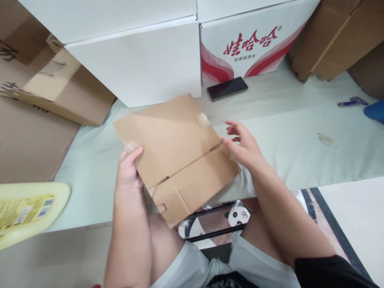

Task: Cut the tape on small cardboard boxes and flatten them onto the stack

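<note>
A flattened brown cardboard box (177,140) with creased flaps and a few slots is tilted above my lap. My left hand (130,166) grips its left edge, thumb on top, the other fingers hidden underneath. Clear tape or plastic shows at that edge and near the upper right corner. At the right edge, my right hand (241,144) has its fingers apart; its thumb side is close to the cardboard, and I cannot tell if it touches. Beneath the cardboard, a panda-patterned item (237,216) with black bars lies across my thighs.
White cartons (150,64) stand at the back, one with red lettering. A phone (228,88) lies before them on the pale green cloth (288,132). Brown boxes (90,92) flank both sides. A yellow bottle (33,208) is at left, a purple item (351,102) at right.
</note>
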The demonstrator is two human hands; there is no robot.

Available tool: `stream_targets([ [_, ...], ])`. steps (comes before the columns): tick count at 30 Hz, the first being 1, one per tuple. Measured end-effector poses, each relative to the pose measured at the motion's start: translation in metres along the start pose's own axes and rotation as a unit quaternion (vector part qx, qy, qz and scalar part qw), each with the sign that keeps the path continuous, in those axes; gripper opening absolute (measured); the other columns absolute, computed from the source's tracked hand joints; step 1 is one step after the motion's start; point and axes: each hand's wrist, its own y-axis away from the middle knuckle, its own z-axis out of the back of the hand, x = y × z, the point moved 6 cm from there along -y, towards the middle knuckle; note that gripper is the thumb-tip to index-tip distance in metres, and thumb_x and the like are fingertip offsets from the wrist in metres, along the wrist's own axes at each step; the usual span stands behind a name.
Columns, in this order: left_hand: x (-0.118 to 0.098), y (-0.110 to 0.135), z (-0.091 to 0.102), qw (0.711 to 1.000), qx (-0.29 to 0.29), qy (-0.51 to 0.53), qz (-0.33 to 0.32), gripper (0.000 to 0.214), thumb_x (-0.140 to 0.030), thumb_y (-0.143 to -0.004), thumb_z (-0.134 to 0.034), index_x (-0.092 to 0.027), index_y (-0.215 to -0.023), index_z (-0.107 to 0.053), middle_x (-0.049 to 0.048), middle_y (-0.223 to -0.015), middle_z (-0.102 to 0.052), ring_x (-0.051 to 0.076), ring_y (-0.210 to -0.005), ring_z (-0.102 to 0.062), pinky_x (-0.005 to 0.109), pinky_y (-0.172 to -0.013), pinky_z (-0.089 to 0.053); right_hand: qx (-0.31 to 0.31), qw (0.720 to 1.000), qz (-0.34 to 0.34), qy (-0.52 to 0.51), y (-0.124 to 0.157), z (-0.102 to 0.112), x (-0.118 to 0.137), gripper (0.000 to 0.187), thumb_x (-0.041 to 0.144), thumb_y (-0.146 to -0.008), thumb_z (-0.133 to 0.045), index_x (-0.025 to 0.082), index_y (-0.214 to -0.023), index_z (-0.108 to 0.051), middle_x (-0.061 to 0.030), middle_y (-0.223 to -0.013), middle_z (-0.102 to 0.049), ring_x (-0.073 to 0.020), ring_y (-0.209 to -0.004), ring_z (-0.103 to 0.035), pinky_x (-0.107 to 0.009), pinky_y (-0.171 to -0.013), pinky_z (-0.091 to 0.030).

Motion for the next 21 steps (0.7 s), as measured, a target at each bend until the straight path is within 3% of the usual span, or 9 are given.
stream_targets([
  [3, -0.004, -0.008, 0.013, 0.997, -0.049, 0.055, -0.038, 0.038, -0.046, -0.064, -0.086, -0.025, -0.092, -0.071, 0.0015, -0.103, -0.08, 0.029, -0.125, -0.067, 0.041, -0.101, -0.062, -0.061, 0.988, -0.021, -0.143, -0.002, 0.013, -0.001, 0.057, 0.062, -0.082, -0.068, 0.029, -0.127, -0.057, -0.009, -0.126, -0.065, -0.0256, -0.119, -0.064, -0.046, -0.102, -0.054],
  [7, -0.005, -0.003, 0.002, 0.997, 0.007, 0.064, -0.044, 0.037, -0.052, -0.07, -0.084, -0.028, -0.094, -0.07, 0.0037, -0.121, -0.077, 0.029, -0.143, -0.055, 0.044, -0.11, -0.057, 0.075, 0.947, -0.055, -0.308, 0.004, -0.006, 0.008, 0.075, 0.076, -0.068, -0.076, 0.029, -0.124, -0.059, -0.0085, -0.125, -0.071, -0.0278, -0.115, -0.07, -0.045, -0.097, -0.059],
  [12, -0.006, 0.011, -0.02, 0.993, 0.081, 0.085, -0.022, 0.035, -0.051, -0.073, -0.083, -0.03, -0.098, -0.071, 0.0047, -0.128, -0.075, 0.03, -0.139, -0.058, 0.045, -0.106, -0.059, 0.141, 0.94, -0.059, -0.305, 0.02, -0.017, 0.011, 0.069, 0.06, -0.064, -0.091, 0.026, -0.119, -0.068, -0.0092, -0.125, -0.074, -0.0319, -0.123, -0.067, -0.051, -0.104, -0.058],
  [15, -0.006, 0.009, -0.019, 0.993, 0.063, 0.1, -0.008, 0.027, -0.044, -0.074, -0.077, -0.026, -0.093, -0.07, 0.0054, -0.117, -0.077, 0.028, -0.127, -0.066, 0.04, -0.097, -0.061, 0.172, 0.95, -0.082, -0.247, 0.029, -0.019, 0.01, 0.052, 0.061, -0.067, -0.089, 0.022, -0.099, -0.075, -0.0098, -0.108, -0.077, -0.0294, -0.095, -0.074, -0.048, -0.08, -0.066],
  [18, 0.005, 0.003, -0.014, 0.992, 0.027, 0.084, 0.094, 0.021, -0.036, -0.072, -0.073, -0.023, -0.087, -0.067, 0.0058, -0.1, -0.077, 0.023, -0.096, -0.073, 0.032, -0.074, -0.06, 0.108, 0.97, -0.088, -0.198, 0.035, 0.002, 0.015, 0.043, 0.062, -0.069, -0.086, 0.021, -0.073, -0.073, -0.0092, -0.08, -0.073, -0.0208, -0.057, -0.064, -0.039, -0.045, -0.057],
  [21, 0.011, 0.002, -0.012, 0.985, 0.006, 0.068, 0.158, 0.023, -0.035, -0.071, -0.072, -0.021, -0.089, -0.067, 0.0061, -0.098, -0.075, 0.019, -0.081, -0.071, 0.027, -0.064, -0.054, -0.097, 0.971, -0.054, -0.212, 0.046, 0.062, 0.024, 0.032, 0.048, -0.065, -0.092, 0.023, -0.073, -0.072, -0.0084, -0.076, -0.069, -0.0171, -0.05, -0.056, -0.033, -0.034, -0.046],
])
